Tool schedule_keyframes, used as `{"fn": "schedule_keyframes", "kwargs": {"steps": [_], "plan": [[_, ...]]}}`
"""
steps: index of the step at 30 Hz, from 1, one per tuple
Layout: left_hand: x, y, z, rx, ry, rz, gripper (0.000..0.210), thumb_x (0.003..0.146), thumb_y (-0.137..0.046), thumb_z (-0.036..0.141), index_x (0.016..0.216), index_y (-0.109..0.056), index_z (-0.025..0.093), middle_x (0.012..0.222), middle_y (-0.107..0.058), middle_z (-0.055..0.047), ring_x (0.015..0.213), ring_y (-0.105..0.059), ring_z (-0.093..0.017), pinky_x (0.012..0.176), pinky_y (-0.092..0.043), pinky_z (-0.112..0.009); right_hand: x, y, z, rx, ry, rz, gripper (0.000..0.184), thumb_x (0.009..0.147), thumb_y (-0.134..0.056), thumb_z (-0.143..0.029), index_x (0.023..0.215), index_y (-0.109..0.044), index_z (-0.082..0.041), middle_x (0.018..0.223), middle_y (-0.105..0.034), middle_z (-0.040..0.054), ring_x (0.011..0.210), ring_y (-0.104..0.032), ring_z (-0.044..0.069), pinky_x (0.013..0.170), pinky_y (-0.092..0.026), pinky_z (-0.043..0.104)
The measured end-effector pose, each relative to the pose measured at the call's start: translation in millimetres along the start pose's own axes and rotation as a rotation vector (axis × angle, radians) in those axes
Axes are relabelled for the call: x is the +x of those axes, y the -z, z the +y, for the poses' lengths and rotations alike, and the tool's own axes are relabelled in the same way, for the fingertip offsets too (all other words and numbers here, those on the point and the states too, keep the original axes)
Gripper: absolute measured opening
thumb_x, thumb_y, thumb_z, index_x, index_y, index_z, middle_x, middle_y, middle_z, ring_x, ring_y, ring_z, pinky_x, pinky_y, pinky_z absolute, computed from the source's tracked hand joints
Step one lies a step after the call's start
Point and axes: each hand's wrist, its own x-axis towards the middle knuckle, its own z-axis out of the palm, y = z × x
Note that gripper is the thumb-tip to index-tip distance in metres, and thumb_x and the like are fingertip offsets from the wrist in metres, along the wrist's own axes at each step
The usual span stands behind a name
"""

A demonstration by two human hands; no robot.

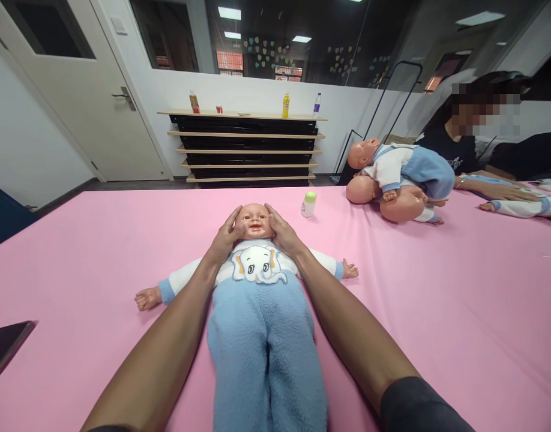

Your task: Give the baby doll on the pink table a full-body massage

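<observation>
A baby doll (pixel 260 324) lies on its back on the pink-covered table (pixel 95 240), head away from me and arms spread. It wears a white top with an elephant face and fuzzy light blue trousers. My left hand (pixel 225 237) cups the left side of its head, thumb by the cheek. On the other side, my right hand (pixel 284 229) holds the head with fingers along the temple. Some fingertips are hidden behind the head. A small white bottle with a green cap (pixel 308 204) stands on the table beyond my right hand.
Several more dolls (pixel 401 174) lie heaped at the right back. Behind them a person (pixel 460 144) rests a hand on another doll (pixel 523 205). A dark flat device (pixel 8 348) lies at the left edge. Drink bottles (pixel 286 105) stand on stacked boards (pixel 252 135) by the wall.
</observation>
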Motion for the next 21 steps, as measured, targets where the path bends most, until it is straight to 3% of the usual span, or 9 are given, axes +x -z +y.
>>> {"fn": "schedule_keyframes", "kwargs": {"steps": [3, 5, 10, 17, 21], "plan": [[-3, 0.3, 2, 0.201, -0.045, -0.012, 0.114, 0.060, -0.084, 0.036, 0.153, -0.018, 0.027, 0.148, -0.031, -0.010, 0.132, -0.042, -0.029, 0.112, -0.038, -0.042, -6, 0, -7, -0.205, 0.024, -0.032, 0.109, 0.062, -0.083, -0.041, 0.150, -0.022, -0.029, 0.153, -0.027, 0.0018, 0.140, -0.031, 0.023, 0.116, -0.029, 0.038], [-4, 0.8, 3, 0.257, -0.053, -0.005, 0.117, 0.058, -0.086, 0.033, 0.153, -0.017, 0.026, 0.148, -0.032, -0.011, 0.132, -0.042, -0.029, 0.111, -0.039, -0.041, -8, -1, -11, -0.245, 0.025, -0.046, 0.116, 0.057, -0.086, -0.035, 0.151, -0.019, -0.028, 0.153, -0.027, 0.0031, 0.140, -0.032, 0.024, 0.116, -0.030, 0.038], [-2, 3.4, 2, 0.143, -0.030, -0.021, 0.104, 0.068, -0.080, 0.036, 0.152, -0.020, 0.025, 0.146, -0.034, -0.011, 0.130, -0.045, -0.029, 0.110, -0.041, -0.040, -7, -1, -11, -0.150, -0.009, -0.045, 0.107, 0.064, -0.083, -0.033, 0.151, -0.021, -0.029, 0.152, -0.030, 0.0018, 0.137, -0.036, 0.022, 0.116, -0.031, 0.036], [0, 6.2, -3, 0.058, -0.032, -0.060, 0.094, 0.078, -0.070, 0.045, 0.153, -0.016, 0.024, 0.148, -0.033, -0.011, 0.131, -0.044, -0.026, 0.111, -0.039, -0.042, -2, 1, -5, 0.150, -0.056, -0.093, 0.097, 0.072, -0.077, -0.035, 0.151, -0.020, -0.028, 0.150, -0.034, 0.0042, 0.132, -0.044, 0.021, 0.114, -0.035, 0.039], [4, 6.4, -7, 0.125, -0.060, 0.017, 0.079, 0.087, -0.056, 0.053, 0.152, -0.023, 0.021, 0.145, -0.038, -0.011, 0.129, -0.046, -0.024, 0.110, -0.041, -0.040, 1, 2, 1, 0.208, -0.064, -0.059, 0.083, 0.081, -0.070, -0.040, 0.150, -0.024, -0.028, 0.149, -0.036, 0.0036, 0.130, -0.047, 0.020, 0.113, -0.036, 0.039]]}}
